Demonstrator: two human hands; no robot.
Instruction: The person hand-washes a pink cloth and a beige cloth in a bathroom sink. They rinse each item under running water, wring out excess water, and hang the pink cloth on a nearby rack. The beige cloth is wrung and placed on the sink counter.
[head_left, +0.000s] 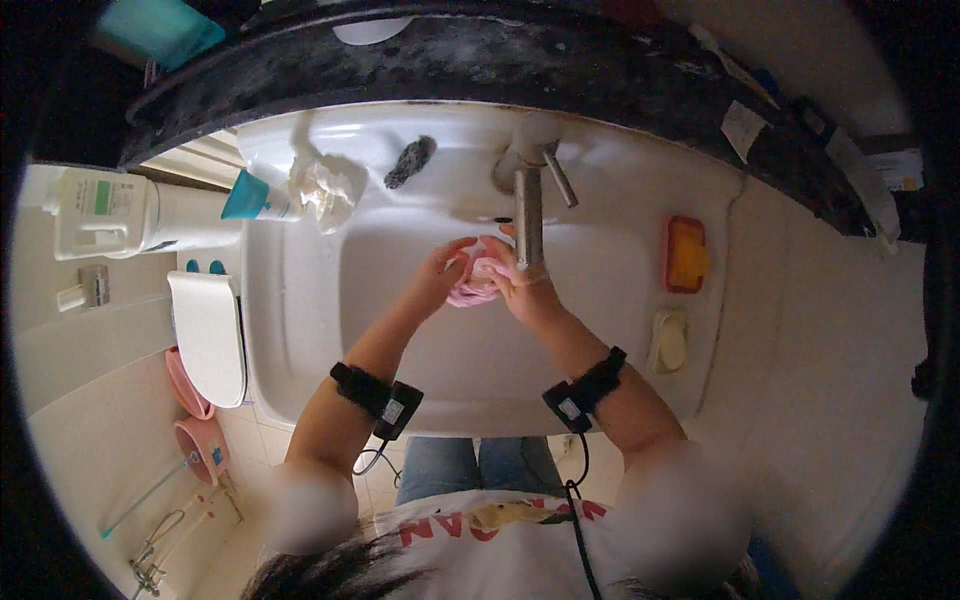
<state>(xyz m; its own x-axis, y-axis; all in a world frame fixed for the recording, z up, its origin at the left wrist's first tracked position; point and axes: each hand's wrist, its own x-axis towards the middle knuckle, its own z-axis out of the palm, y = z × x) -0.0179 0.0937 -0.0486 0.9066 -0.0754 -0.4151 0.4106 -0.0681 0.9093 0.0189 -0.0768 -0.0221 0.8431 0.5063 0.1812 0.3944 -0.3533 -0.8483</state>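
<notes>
A bunched pink cloth (474, 291) is held between both hands over the basin of a white ceramic sink (600, 367). My left hand (439, 279) has its fingers curled on the cloth's left side. My right hand (529, 296) grips the cloth's right side, beside and partly behind the spout of a metal faucet (529, 217). The faucet's lever (561, 180) points down and to the right. Whether water runs from the spout cannot be told. Part of the cloth is hidden by the fingers.
An orange-yellow soap bar (688, 255) in a red dish and a pale soap bar (673, 341) in a dish lie on the right rim. A dark scrubbing pad (410, 162), crumpled white plastic (322, 191) and a teal-capped tube (259, 201) lie at the back left.
</notes>
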